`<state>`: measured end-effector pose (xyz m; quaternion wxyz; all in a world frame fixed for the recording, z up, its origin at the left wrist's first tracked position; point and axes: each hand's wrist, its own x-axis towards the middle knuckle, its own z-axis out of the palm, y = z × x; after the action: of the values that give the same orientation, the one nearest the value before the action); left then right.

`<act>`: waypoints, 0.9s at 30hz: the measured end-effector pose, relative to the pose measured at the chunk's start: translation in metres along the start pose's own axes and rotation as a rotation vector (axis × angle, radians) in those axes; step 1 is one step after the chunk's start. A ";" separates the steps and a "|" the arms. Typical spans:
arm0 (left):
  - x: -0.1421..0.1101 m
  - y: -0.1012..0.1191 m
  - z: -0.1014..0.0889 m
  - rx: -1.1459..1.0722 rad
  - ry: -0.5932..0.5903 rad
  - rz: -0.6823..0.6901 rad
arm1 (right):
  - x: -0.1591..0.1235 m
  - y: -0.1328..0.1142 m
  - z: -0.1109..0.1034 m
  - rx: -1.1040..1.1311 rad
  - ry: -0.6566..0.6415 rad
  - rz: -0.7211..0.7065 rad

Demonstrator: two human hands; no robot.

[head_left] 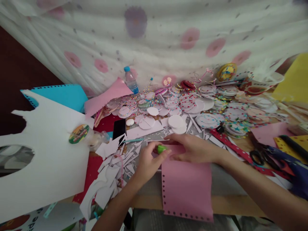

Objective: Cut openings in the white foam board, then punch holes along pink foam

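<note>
A small green craft punch [162, 149] is in my left hand [149, 160], pinched between thumb and fingers at the upper left edge of a pink sheet of paper [187, 189]. Small punched holes run down the sheet's left side and along its near edge, which hangs past the table front. My right hand [192, 148] lies across the upper part of the same sheet, holding it with thumb and curved fingers. Where the paper meets the punch is partly hidden by my hands.
Paper scraps [127, 157] surround the sheet. Behind are piles of decorated paper discs [170, 102], a water bottle [131, 81] and a phone [119, 129]. Scissors [263, 157] lie right, near a tub [258, 85]. A large cut white sheet [55, 154] stands left.
</note>
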<state>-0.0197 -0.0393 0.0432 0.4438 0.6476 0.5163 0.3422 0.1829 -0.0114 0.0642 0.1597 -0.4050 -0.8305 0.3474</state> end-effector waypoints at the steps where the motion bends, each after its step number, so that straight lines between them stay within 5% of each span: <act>1: -0.004 0.000 0.000 -0.002 0.015 -0.012 | -0.004 0.002 0.000 -0.052 0.012 0.019; 13: -0.017 0.009 -0.021 -0.315 -0.073 -0.216 | -0.012 0.008 0.003 -0.103 0.096 -0.126; 27: -0.021 0.007 -0.025 -0.357 -0.077 -0.228 | -0.017 -0.009 0.000 -0.260 0.174 -0.133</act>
<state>-0.0447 -0.0550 0.0595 0.6067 0.5085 0.5002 0.3509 0.1886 -0.0290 0.0713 0.2000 -0.3948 -0.8765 0.1895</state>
